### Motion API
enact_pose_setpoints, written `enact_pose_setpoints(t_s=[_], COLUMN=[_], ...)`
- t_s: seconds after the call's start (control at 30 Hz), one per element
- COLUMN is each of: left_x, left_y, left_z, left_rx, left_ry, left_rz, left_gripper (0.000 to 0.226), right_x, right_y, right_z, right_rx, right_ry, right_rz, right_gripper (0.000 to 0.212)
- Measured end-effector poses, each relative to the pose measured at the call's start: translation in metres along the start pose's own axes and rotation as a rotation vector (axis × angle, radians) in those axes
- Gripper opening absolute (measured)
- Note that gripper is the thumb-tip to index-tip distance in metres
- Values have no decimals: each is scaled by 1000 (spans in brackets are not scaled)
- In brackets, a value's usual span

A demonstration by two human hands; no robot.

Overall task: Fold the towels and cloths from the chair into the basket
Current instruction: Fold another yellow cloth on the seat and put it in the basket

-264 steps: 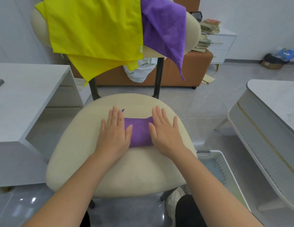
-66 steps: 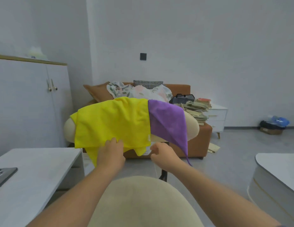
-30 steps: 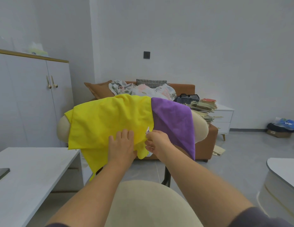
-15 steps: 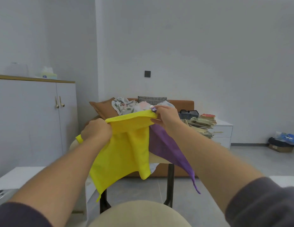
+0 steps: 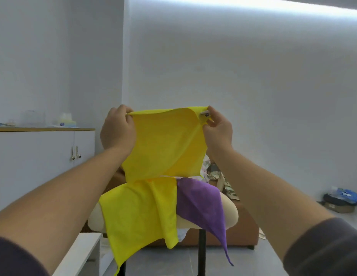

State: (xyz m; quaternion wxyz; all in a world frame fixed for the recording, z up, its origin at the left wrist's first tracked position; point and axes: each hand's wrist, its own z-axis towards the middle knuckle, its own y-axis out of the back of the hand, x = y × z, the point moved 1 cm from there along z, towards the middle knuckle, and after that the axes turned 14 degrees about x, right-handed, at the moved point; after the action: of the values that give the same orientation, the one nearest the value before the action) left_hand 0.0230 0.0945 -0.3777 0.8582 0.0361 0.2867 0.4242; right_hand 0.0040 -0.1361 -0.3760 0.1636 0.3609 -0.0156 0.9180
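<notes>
Yellow cloth (image 5: pixel 163 144): raised above chair back (image 5: pixel 230 213); top corners pinched by left hand (image 5: pixel 118 132) and right hand (image 5: pixel 218 130).

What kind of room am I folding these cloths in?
Likely a living room in a home, though I can't be sure: a brown sofa stands behind the chair, and a white cupboard lines the left wall.

The room is enclosed by plain white walls (image 5: pixel 253 66), lit by a bright strip (image 5: pixel 273 6) at the ceiling. A white cabinet (image 5: pixel 34 156) with a wooden top is set left, a brown sofa (image 5: pixel 245 230) behind, on a grey floor (image 5: pixel 251 263). A white desk (image 5: pixel 82 251) is seen lower left.
</notes>
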Motion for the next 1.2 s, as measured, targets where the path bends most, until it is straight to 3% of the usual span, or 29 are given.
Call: enact_pose_setpoints(t_s=[0.23, 0.33, 0.43, 0.63, 0.77, 0.9, 1.0, 1.1, 1.2], left_x=[-53, -55, -43, 10, 60, 118, 149, 168, 173], left_y=[81, 101, 102, 51, -4, -55, -90, -116, -127], left_z=[13, 7, -20, -128, -219, -287, -336, -378, -395], left_rx=[-1, 200, 409, 707, 952, 1034, 1190, 1303, 1298], left_ry=[-23, -33, 58, 274, 528, 594, 627, 676, 535], left_rz=[272, 560, 650, 732, 534, 285, 132, 52, 226], left_gripper=[29, 22, 18, 27, 21, 22, 56, 85, 84], right_x=[96, 120, 113, -7, -111, -204, -256, -279, -282], right_y=[35, 52, 64, 63, 47, 28, 11, -2, -6], right_z=[-10, -24, -53, -156, -239, -295, -324, -341, -345], right_rx=[-121, -114, -60, 99, 143, 196, 357, 562, 621], right_ry=[79, -22, -201, -617, -906, -996, -995, -975, -893], right_rz=[-68, -104, -188, -225, -91, -122, -182, -216, -231], right_gripper=[28, 23, 21, 26, 20, 12, 6, 65, 91])
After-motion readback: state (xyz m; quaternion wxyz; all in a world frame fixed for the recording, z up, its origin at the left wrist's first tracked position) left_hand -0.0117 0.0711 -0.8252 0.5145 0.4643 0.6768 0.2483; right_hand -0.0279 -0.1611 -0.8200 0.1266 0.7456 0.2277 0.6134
